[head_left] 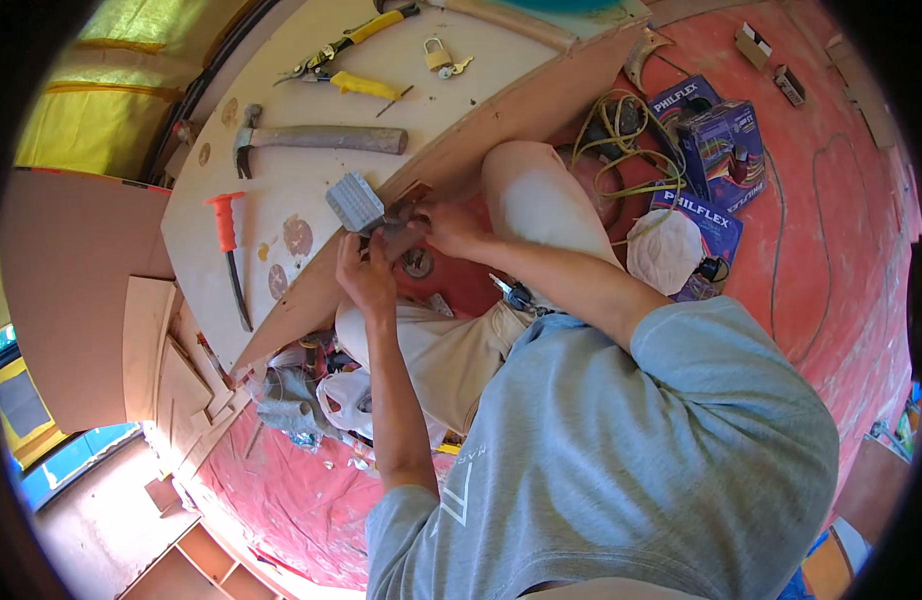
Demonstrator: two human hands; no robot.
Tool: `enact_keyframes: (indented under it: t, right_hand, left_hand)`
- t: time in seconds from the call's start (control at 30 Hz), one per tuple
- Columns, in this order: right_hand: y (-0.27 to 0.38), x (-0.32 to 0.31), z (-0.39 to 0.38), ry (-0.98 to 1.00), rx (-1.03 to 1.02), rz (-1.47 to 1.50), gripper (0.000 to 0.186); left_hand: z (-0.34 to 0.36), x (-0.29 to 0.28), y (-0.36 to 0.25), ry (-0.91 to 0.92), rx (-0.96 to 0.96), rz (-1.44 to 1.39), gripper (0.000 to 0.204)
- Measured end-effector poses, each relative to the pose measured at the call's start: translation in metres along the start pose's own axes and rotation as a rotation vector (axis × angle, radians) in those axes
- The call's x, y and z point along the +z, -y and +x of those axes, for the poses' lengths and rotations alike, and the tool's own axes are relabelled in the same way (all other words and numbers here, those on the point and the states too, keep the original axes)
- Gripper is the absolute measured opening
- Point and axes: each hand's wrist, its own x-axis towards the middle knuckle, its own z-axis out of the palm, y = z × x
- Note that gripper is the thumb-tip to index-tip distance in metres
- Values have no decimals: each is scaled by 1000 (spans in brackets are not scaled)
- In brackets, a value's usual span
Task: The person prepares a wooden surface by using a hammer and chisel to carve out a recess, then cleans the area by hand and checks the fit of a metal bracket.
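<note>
My left hand (369,278) and my right hand (453,230) come together at the near edge of the pale tabletop. Their fingers close around a small flat brown piece (405,241) that runs between them; its kind is too small to make out. Just beyond my left fingers, a grey ridged block (355,203) sits at the table's edge. Another thin brown piece (413,192) lies beside my right fingertips. Farther back on the tabletop rests a claw hammer (326,139) with a wooden handle. A chisel with a red grip (226,222) lies at the left.
Yellow-handled snips (353,84) and a brass padlock with keys (440,58) lie at the table's far side. Purple boxes (723,150) and a coiled yellow cable (621,125) rest on the red floor to the right. Wooden boards (149,345) lean at the left.
</note>
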Motion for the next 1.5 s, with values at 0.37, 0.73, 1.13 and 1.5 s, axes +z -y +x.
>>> enact_keyframes:
  t: [0.37, 0.73, 1.13, 1.5]
  right_hand:
    - [2, -5, -1, 69, -91, -152, 26]
    - [-6, 0, 10, 147, -5, -366, 32]
    - [-28, 33, 13, -76, 130, -26, 34]
    - [-54, 81, 22, -14, 487, 674, 16]
  left_hand:
    - [3, -5, -16, 40, -104, -114, 7]
    - [7, 4, -10, -15, 80, 105, 10]
    - [2, 13, -19, -141, 132, 159, 16]
    - [3, 22, -9, -124, 87, 285, 20]
